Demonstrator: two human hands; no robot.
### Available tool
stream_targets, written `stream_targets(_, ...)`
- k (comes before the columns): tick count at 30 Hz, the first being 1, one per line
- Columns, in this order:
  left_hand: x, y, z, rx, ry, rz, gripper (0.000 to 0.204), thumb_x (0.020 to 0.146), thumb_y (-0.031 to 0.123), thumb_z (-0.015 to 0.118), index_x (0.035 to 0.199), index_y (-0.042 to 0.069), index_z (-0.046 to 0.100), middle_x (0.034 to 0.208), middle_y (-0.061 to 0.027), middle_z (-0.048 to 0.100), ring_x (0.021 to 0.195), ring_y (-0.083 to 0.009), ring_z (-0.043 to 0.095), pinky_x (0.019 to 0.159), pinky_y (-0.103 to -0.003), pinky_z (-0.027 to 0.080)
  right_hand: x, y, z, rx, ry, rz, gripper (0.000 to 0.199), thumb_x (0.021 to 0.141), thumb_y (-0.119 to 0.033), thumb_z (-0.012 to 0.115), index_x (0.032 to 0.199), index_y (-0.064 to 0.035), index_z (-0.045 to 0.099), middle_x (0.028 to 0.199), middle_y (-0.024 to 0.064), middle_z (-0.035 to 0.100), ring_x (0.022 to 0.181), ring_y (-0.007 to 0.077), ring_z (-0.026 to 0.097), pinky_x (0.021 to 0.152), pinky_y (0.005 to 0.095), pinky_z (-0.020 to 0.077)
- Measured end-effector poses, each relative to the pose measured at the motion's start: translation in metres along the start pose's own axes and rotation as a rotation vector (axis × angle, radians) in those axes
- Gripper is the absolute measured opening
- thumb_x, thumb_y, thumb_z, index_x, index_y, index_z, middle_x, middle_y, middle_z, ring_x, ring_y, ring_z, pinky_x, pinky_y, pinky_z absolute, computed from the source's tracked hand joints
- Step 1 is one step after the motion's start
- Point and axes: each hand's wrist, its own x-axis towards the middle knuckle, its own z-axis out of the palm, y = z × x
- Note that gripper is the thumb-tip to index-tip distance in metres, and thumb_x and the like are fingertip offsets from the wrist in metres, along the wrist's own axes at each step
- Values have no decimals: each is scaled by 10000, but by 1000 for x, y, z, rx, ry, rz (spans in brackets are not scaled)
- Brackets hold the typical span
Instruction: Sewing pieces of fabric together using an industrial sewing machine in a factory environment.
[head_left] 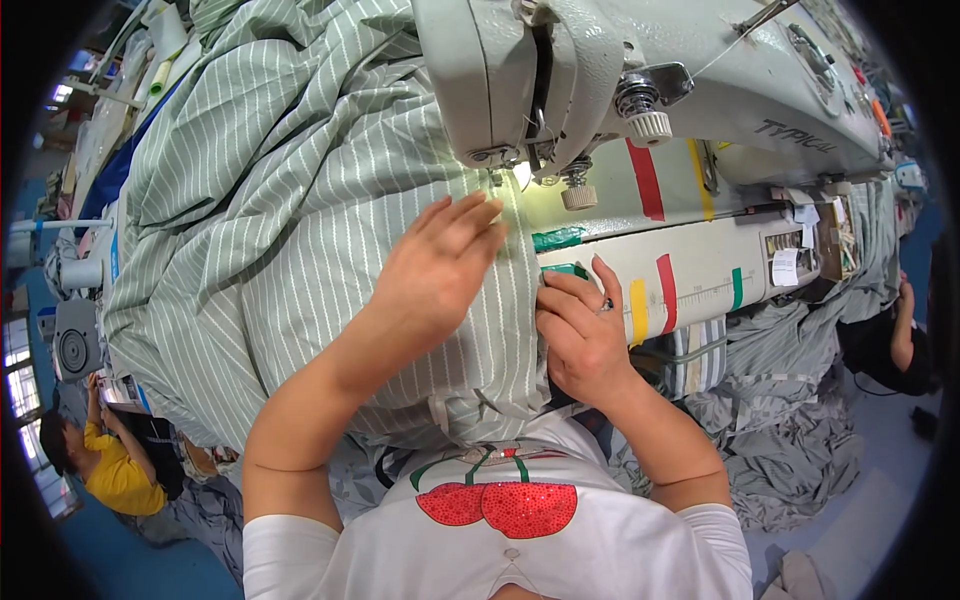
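Note:
Grey-green fabric with white stripes (330,290) spreads across the sewing machine's bed and runs under the lit needle area. My left hand (435,265) lies flat on it, palm down, fingertips just in front of the presser foot (495,180). At the fabric's right edge is my right hand (580,335), a ring on one finger. Its fingers bend over that edge and appear to grip it; the thumb is mostly hidden. The white sewing machine head (520,80) stands above both hands, and its lamp brightens the cloth by the needle.
Red tape (667,290), along with yellow and green strips, marks the machine bed to the right. Bunched fabric (770,440) hangs and heaps at the lower right. A person in yellow (125,470) sits far left; another person's arm (903,325) shows far right.

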Motion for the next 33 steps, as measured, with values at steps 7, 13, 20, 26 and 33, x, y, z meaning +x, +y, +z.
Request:
stream_targets(7,-18,-3,21,74,-102,13,649,717,172,698,1301,45,445,1355,-127,408,1295,-291,351,1058,-466,287,-2,0,-2,41,-66,-95,112,608,0,550,714,-29,571,1060,80,628,1085,243,570,1041,523,264)
stream_targets(13,-15,-2,19,87,-82,-52,734,657,256,745,1290,24,456,1354,-152,402,1281,-308,365,1050,-464,293,-7,3,0,77,-58,-65,112,601,2,535,707,-20,566,1041,86,631,1066,235,591,1040,520,275)
stream_targets(20,-14,-5,19,88,-93,-52,752,648,285,751,1292,28,457,1351,-156,406,1283,-307,363,1048,-462,293,-9,2,-1,87,-53,-50,122,602,9,529,715,-14,571,1036,85,632,1049,232,602,1045,517,274)
stream_targets(26,-10,-6,17,93,-97,-39,741,654,292,745,1284,25,463,1342,-155,414,1273,-311,375,1047,-461,295,-7,2,-2,81,-52,-34,121,609,18,524,716,-14,570,1042,85,632,1057,233,601,1049,520,272)
stream_targets(33,-5,-15,17,105,-41,-39,697,660,284,743,1261,39,487,1296,-145,461,1239,-298,423,1022,-442,331,2,7,1,75,-39,-27,116,627,33,527,723,-16,569,1046,83,632,1057,234,600,1045,517,282)
